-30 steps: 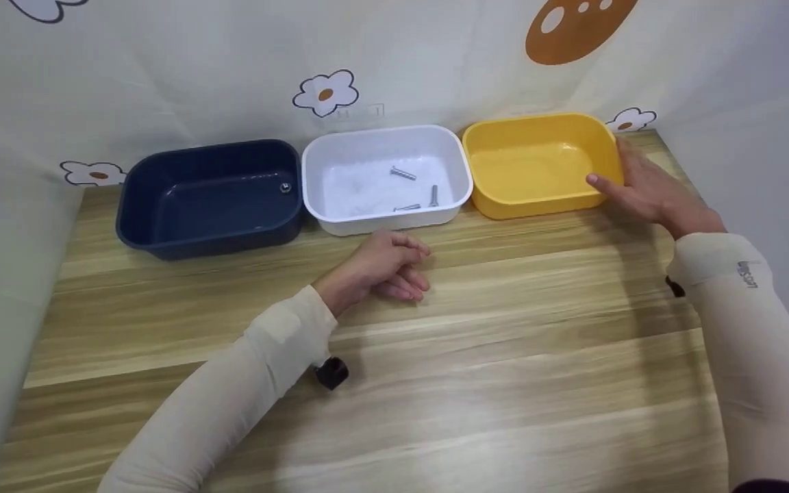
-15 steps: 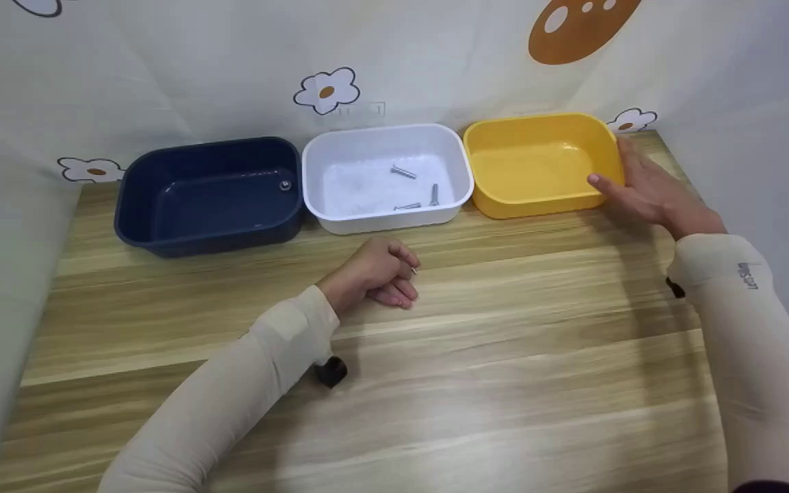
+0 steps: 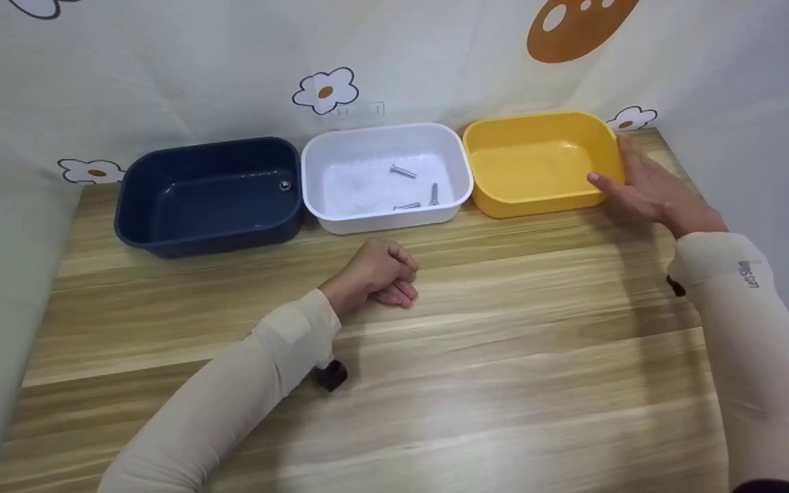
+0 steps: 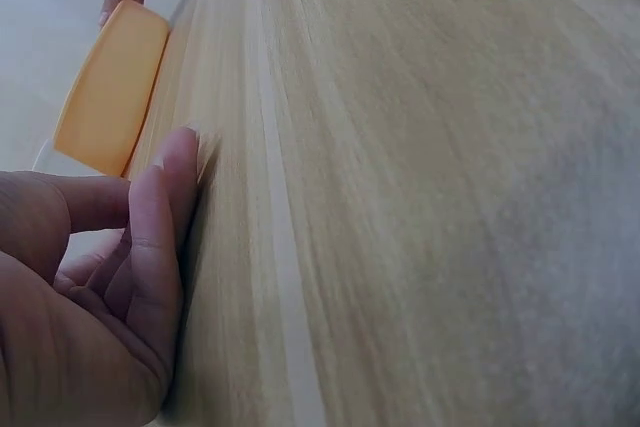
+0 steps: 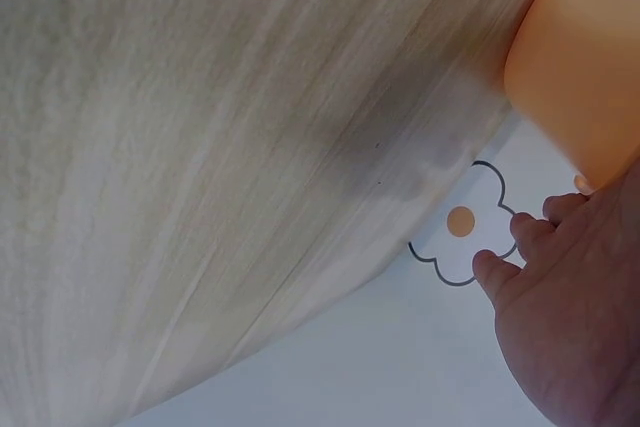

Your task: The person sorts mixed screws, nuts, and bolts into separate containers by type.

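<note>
My left hand is low over the wooden table in front of the white bin, its fingers curled and thumb and forefinger together. They pinch a small metal piece, hidden by the fingers now, so its kind cannot be told. The same hand fills the lower left of the left wrist view. At the yellow bin, my right hand holds the right wall, thumb over the rim and fingers along the outside. Several silver screws, including one screw, lie inside the white bin. A small metal nut sits in the navy bin.
The three bins stand in a row along the back of the wooden table. Behind them hangs a pale curtain printed with flowers. A small black object is at the left wrist cuff.
My left hand drew slightly back from the white bin, and its fingers curled in more. A shiny bit showed at its fingertips half a second ago and is hidden now. My right hand stayed put.
</note>
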`<control>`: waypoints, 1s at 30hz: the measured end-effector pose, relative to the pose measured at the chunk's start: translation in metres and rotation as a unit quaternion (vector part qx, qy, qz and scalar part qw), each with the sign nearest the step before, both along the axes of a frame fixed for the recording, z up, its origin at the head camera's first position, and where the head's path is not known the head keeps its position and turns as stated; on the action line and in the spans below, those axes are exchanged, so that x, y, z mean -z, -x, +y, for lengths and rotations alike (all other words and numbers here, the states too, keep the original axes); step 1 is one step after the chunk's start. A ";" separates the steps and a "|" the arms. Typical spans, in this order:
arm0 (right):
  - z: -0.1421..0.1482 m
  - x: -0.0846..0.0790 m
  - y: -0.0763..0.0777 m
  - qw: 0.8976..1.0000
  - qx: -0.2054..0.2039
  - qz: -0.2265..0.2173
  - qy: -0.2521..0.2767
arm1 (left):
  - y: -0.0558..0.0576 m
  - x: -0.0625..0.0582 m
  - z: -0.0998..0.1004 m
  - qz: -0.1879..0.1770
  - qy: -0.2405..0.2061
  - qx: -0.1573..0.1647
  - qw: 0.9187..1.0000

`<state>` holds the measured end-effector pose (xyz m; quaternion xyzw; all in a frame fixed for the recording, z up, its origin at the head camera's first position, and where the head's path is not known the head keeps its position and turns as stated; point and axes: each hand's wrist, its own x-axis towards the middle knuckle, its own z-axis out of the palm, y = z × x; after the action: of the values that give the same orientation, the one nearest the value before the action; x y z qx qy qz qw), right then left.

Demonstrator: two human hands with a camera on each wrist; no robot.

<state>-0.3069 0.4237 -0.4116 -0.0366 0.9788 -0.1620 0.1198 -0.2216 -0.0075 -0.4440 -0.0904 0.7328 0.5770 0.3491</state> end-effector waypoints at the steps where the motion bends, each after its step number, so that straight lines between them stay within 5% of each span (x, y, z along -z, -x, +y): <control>1: 0.000 0.000 0.000 1.000 0.000 0.000 -0.001 | 0.000 0.000 0.000 0.001 0.000 -0.001 1.000; 30: 0.002 0.000 0.001 1.000 0.000 -0.009 0.001 | -0.009 -0.001 0.007 0.027 -0.023 -0.046 0.998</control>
<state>-0.3080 0.4252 -0.4115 -0.0350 0.9775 -0.1636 0.1288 -0.2126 -0.0006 -0.4430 -0.1000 0.7235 0.6115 0.3045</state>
